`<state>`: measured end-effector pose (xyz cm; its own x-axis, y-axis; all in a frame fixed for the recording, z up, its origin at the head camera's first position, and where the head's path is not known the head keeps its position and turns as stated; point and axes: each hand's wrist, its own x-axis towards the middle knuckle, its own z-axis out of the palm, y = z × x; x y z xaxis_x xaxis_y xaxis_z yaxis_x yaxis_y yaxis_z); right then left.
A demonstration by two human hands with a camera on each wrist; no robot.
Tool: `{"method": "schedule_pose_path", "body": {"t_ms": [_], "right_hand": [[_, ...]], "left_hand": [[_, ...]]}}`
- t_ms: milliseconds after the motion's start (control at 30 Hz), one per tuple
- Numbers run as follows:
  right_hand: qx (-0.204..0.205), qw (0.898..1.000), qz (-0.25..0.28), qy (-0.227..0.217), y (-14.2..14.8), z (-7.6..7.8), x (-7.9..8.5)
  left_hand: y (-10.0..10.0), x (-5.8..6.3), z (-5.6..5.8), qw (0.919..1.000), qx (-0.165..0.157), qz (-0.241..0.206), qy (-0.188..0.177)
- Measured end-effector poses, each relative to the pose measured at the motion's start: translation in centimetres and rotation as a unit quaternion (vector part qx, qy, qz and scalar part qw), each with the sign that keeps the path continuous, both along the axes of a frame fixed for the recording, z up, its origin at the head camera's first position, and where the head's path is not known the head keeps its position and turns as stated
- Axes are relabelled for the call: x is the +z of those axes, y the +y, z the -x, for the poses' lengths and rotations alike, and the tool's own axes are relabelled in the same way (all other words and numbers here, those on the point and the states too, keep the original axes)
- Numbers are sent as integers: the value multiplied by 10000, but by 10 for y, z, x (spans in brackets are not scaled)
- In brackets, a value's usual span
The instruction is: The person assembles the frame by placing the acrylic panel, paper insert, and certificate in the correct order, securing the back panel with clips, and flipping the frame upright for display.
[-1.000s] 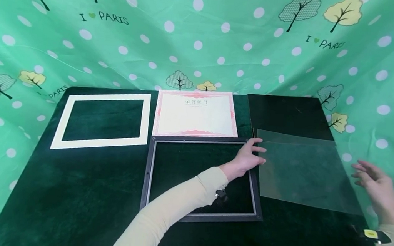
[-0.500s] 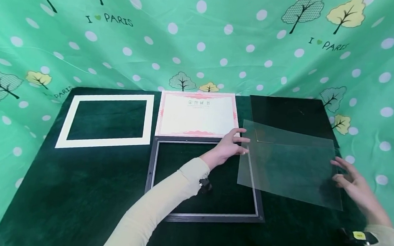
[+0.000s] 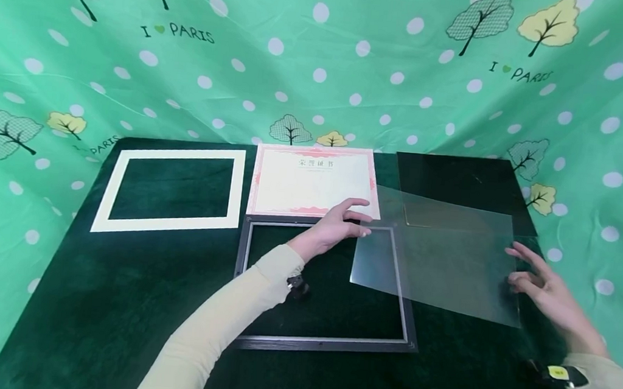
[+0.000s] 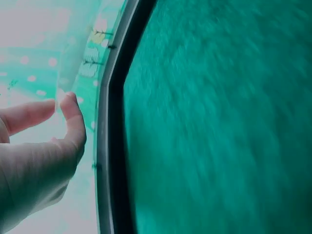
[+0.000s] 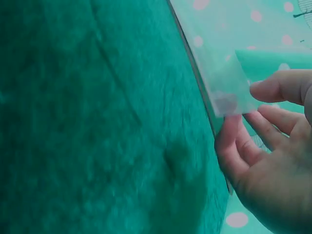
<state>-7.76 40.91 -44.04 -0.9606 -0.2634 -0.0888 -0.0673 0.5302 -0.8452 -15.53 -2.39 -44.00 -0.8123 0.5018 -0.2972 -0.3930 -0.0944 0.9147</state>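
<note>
A clear plastic sheet [image 3: 448, 266] hangs tilted above the table, its left part over the right side of a dark picture frame [image 3: 327, 345]. At its left edge, my left hand [image 3: 330, 229] pinches it between thumb and finger, above the frame's far rail. My right hand [image 3: 553, 296] holds the opposite edge. In the left wrist view, the thumb and a fingertip meet on the sheet beside the frame's rail [image 4: 105, 126]. The right wrist view has the sheet's corner [image 5: 226, 90] between thumb and fingers.
Behind the frame lies a pink-bordered certificate [image 3: 312, 185]. A white mat [image 3: 166, 227] rests at the far left, a black board [image 3: 456, 175] at the far right, partly seen through the sheet. A green patterned curtain [image 3: 320, 85] closes off the back and sides.
Both hands have moved left, carrying the clear sheet from the table's right side to partly over the frame. The right hand, apart from the sheet at first, now holds its edge.
</note>
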Motion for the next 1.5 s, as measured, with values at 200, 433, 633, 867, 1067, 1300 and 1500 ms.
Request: {"method": "schedule_pose_path", "body": {"t_ms": [200, 433, 633, 867, 1067, 1300, 1500], "right_hand": [[322, 9982, 510, 23, -15, 1, 4], [487, 9914, 1208, -81, -38, 2, 8], [520, 9942, 928, 164, -61, 7, 8], [446, 9980, 396, 192, -86, 2, 0], [358, 9991, 229, -12, -104, -8, -2], [344, 9990, 218, -160, -120, -9, -3], [275, 9984, 434, -223, -135, -11, -4]], "left_hand": [[-27, 1, -3, 9991, -322, -89, 257], [-58, 4, -16, 9982, -359, 271, 406], [-82, 6, -27, 9964, -102, 666, 507], [-108, 0, -44, 9927, 125, 1068, 546], [-127, 1, -61, 9916, 125, 1224, 408], [-144, 5, -71, 9906, 268, 1296, 351], [-158, 3, -78, 9902, 403, 1265, 423]]}}
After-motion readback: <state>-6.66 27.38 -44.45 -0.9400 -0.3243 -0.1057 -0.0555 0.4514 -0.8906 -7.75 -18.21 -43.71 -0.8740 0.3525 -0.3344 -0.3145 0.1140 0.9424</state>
